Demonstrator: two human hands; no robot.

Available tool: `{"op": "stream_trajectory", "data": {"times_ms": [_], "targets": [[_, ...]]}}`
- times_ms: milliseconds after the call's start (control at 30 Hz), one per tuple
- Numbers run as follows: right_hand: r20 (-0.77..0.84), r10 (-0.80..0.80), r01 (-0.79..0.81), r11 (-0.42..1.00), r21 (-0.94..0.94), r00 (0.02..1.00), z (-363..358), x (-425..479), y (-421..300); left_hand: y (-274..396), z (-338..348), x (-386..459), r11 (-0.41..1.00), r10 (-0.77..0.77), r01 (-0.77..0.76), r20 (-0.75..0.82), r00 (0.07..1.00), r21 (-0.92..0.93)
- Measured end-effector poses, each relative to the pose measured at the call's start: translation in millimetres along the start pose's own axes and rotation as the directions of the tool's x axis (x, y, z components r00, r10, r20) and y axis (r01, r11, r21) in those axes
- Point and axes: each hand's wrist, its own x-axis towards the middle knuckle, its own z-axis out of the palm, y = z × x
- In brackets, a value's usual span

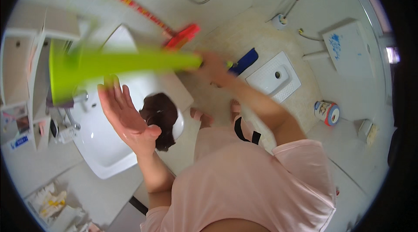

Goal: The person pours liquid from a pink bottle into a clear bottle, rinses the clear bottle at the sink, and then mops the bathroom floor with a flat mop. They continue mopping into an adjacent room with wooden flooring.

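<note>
My right hand (214, 67), blurred by motion, grips the narrow end of a lime-green plastic object (130, 64). It stretches left across the washbasin and widens to a rim-like far end; blur hides its exact kind. Palm up and wet-looking, my left hand (125, 113) is spread over the white washbasin (107, 163). Its fingertips are at the green object's lower edge, and I cannot tell whether they touch it. Beside my left thumb, a dark brown wet-looking cloth (161, 117) drapes over the basin's front rim. A metal faucet (70, 117) stands at the basin's back.
A broom with a red head (184, 36) leans beyond the basin. On the floor are a blue brush head (245, 62), a white squat toilet (274, 75) and a toilet brush holder (280, 22). A patterned tub (326, 113) stands right. Open shelves (19, 65) line the left.
</note>
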Motion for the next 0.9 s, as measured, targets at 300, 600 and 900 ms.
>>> {"op": "stream_trajectory", "data": {"times_ms": [300, 600, 900], "targets": [[-0.011, 0.04, -0.039, 0.996, 0.078, 0.999, -50.1, -70.4, 75.2, 77.2, 82.3, -5.4, 0.887, 0.223, -0.107, 0.214, 0.951, -0.45], [-0.054, 0.027, -0.012, 0.967, 0.253, 0.998, -41.4, -101.6, 146.0, 92.6, 125.4, -23.2, 0.955, 0.062, 0.022, 0.272, 0.96, -0.297], [-0.056, -0.123, 0.132, 0.965, 0.226, 0.991, -78.1, -95.8, 129.3, 93.5, 135.1, -33.8, 0.9, 0.189, -0.032, 0.322, 0.928, -0.435]]}}
